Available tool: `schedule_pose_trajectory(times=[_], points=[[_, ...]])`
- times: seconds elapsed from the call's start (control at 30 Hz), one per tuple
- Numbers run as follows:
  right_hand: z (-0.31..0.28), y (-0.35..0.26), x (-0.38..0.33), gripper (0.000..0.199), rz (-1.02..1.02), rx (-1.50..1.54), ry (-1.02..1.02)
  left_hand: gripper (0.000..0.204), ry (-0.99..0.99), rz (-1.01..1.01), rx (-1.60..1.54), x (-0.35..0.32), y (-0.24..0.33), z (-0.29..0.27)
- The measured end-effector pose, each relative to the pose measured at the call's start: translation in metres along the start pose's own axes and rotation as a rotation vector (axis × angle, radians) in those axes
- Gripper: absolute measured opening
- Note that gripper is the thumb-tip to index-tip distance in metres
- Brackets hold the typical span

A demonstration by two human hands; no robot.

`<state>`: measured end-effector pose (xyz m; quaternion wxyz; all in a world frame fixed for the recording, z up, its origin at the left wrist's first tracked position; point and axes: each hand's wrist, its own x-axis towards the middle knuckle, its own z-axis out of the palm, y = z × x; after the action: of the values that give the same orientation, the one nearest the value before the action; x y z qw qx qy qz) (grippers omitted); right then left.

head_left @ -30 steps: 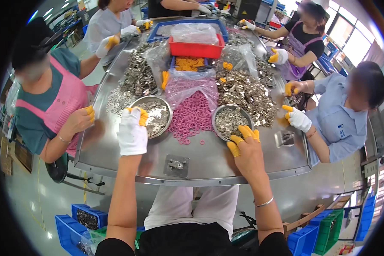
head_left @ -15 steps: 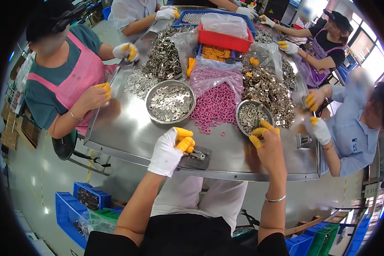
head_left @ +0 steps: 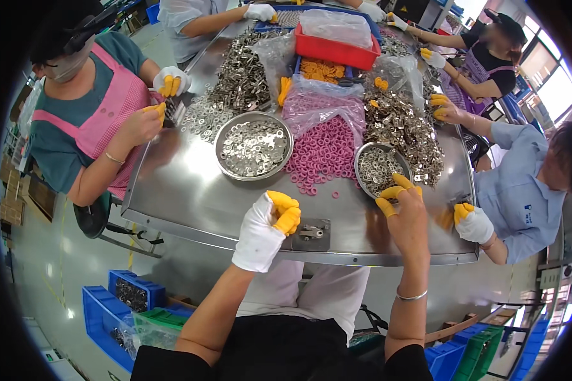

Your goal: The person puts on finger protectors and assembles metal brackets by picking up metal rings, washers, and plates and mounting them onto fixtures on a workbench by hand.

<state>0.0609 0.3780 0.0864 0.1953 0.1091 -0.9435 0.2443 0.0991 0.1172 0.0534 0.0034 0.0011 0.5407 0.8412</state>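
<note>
My left hand (head_left: 270, 222), in a white glove with yellow fingertips, is curled closed just left of a small dark plate (head_left: 324, 244) carrying a metal fixture (head_left: 312, 232) at the table's near edge. What its fingers hold, if anything, is hidden. My right hand (head_left: 405, 213), with yellow covers on several fingers, is at the near rim of a small steel bowl (head_left: 376, 166) of little metal rings. Its thumb and forefinger come together in a pinch; anything between them is too small to make out.
A larger steel bowl (head_left: 218, 152) of flat washers stands left of a pink ring heap (head_left: 321, 152). Metal parts (head_left: 403, 136) are piled behind the small bowl. A red tray (head_left: 337, 54) stands farther back. Co-workers' hands (head_left: 473, 223) work along both sides of the steel table (head_left: 190, 197).
My right hand has drawn back slightly from the small bowl's middle toward its near rim. My left hand and the dark plate have moved a little right, and more of the fixture shows.
</note>
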Motion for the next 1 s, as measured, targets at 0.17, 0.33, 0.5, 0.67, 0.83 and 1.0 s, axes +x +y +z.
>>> schedule_pose_trajectory(times=[0.17,0.33,0.5,0.67,0.83,1.0], points=[[-0.005,-0.017,0.009,0.015,0.356,0.285,0.098,0.020,0.012,0.025,0.254,-0.004,0.000,-0.001],[0.006,-0.067,-0.018,0.014,0.402,0.795,-0.239,0.019,0.060,0.014,0.216,-0.003,0.001,0.004],[-0.005,-0.062,-0.006,0.012,0.467,0.880,-0.174,0.017,0.107,-0.010,0.164,-0.003,0.002,0.008],[-0.008,-0.021,0.019,0.007,0.470,0.728,-0.019,0.015,0.065,0.000,0.314,-0.003,0.001,0.005],[-0.003,-0.008,0.020,0.006,0.428,0.289,0.051,0.014,0.064,-0.094,0.188,-0.003,0.004,0.005],[0.002,-0.044,-0.002,0.004,0.434,0.689,-0.087,0.015,0.045,-0.080,0.203,-0.003,0.005,0.005]])
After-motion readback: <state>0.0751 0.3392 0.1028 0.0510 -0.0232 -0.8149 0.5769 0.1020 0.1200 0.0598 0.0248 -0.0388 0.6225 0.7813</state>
